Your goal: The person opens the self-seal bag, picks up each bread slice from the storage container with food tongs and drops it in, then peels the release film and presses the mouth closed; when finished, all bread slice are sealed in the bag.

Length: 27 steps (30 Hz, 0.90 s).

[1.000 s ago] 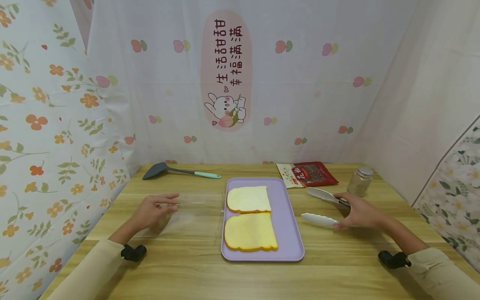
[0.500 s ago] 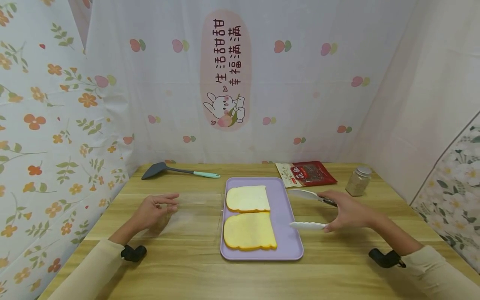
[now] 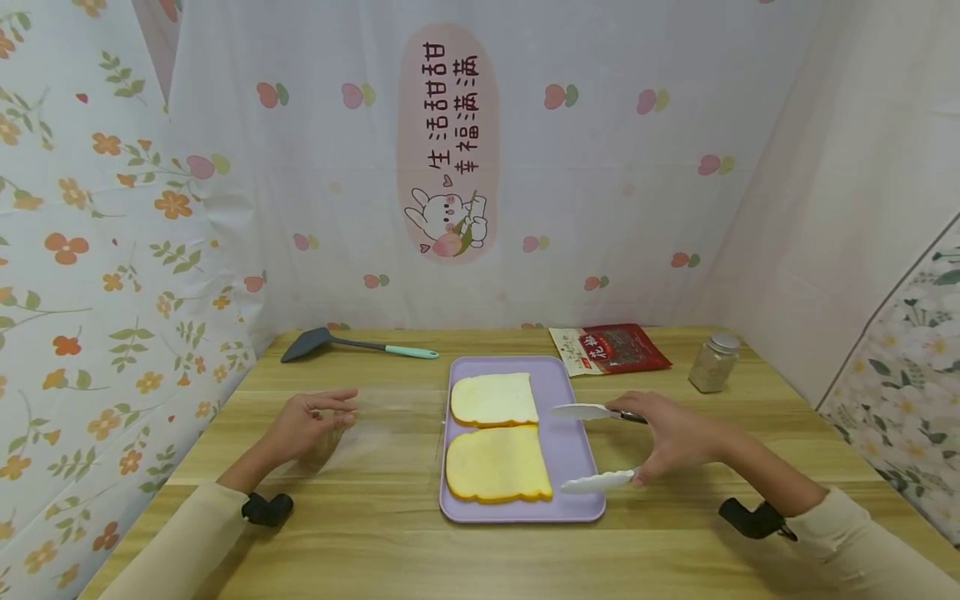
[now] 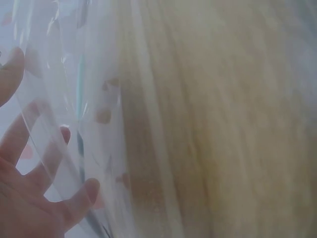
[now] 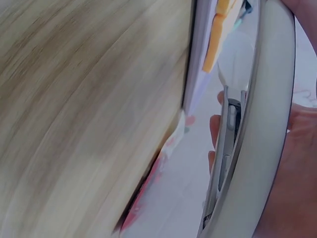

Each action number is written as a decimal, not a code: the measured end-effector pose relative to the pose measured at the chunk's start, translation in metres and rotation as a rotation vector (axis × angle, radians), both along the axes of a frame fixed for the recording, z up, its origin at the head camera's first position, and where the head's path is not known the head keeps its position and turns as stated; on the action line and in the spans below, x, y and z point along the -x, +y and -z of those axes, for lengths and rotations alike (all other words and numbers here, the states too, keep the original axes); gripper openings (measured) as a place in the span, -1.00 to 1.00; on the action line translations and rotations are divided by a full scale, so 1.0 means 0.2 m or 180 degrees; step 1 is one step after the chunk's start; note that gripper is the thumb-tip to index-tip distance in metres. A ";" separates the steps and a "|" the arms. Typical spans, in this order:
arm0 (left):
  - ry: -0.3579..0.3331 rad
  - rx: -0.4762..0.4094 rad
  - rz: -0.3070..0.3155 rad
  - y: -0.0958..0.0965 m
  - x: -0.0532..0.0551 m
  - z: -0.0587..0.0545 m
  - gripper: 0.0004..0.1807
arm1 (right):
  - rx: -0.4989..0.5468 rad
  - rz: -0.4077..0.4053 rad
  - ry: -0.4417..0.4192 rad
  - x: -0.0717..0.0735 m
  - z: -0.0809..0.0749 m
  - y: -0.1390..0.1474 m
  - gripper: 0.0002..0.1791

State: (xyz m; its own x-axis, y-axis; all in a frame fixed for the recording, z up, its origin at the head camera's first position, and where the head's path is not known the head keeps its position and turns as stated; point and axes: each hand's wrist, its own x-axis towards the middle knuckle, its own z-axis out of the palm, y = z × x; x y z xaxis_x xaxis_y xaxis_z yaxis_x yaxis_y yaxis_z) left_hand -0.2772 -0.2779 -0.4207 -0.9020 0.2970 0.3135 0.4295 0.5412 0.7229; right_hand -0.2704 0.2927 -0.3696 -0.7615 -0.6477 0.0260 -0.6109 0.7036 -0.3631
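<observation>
My right hand [image 3: 675, 429] grips the food tongs [image 3: 597, 481], whose pale, scalloped arms stand apart. In the head view both ends reach over the right part of the lilac tray [image 3: 566, 454]. Two slices of bread [image 3: 495, 398] lie in the tray, one behind the other. The tongs' arm [image 5: 270, 119] fills the right wrist view's right side. My left hand [image 3: 311, 425] stays left of the tray at clear plastic film [image 3: 397, 425], possibly a bag. Through the film [image 4: 148, 89] in the left wrist view, the fingers look spread; whether any pinch it is hard to see.
A spatula [image 3: 360, 342] with a mint handle lies at the back left. Behind the tray's right corner is a red spice packet [image 3: 618, 348]. A lidded glass jar [image 3: 714, 363] stands at the back right. Patterned curtains enclose the table [image 3: 480, 558].
My right hand has brought the tongs leftward, from beside the tray to over its right side. The left hand and the plastic film have hardly moved.
</observation>
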 end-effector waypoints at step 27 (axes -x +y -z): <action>0.0025 0.0066 -0.0045 0.02 0.00 0.01 -0.78 | -0.0307 -0.0018 -0.0036 0.00 0.02 -0.11 0.16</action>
